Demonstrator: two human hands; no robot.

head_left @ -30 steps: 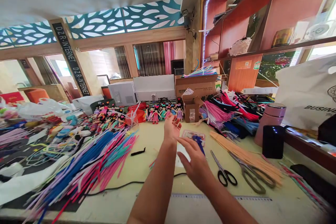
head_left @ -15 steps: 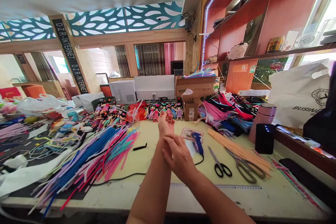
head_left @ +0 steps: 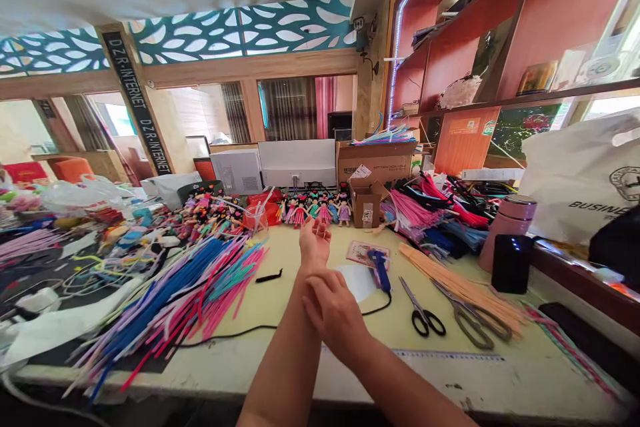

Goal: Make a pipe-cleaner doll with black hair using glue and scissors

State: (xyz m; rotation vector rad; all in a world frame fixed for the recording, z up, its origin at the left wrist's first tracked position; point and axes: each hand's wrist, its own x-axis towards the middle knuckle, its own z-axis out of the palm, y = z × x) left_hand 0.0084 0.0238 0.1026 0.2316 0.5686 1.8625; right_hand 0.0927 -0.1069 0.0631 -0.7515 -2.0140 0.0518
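My left hand [head_left: 315, 240] is stretched forward over the table, palm up, its fingers loosely curled and holding nothing. Across my left forearm lies my right hand [head_left: 334, 307], fingers bent against the skin and thumb apart, with no object in it. Just right of my hands is a blue glue gun [head_left: 381, 272] on its side, near a picture card [head_left: 364, 253] and a white sheet [head_left: 356, 281]. A short black pipe cleaner piece [head_left: 269, 275] lies to the left. Black-handled scissors [head_left: 423, 313] and larger grey-handled scissors [head_left: 473, 317] rest farther right.
A heap of colourful pipe cleaners [head_left: 185, 300] covers the left side. Small dolls [head_left: 320, 209] stand at the back beside a cardboard box [head_left: 367, 203]. Peach pipe cleaners [head_left: 460, 283], a pink flask [head_left: 510, 227] and a phone [head_left: 511, 263] are at right; a ruler [head_left: 445, 355] lies in front.
My right hand has slid slightly down my left forearm, toward the elbow. My left hand keeps its palm-up pose. The view has shifted slightly.
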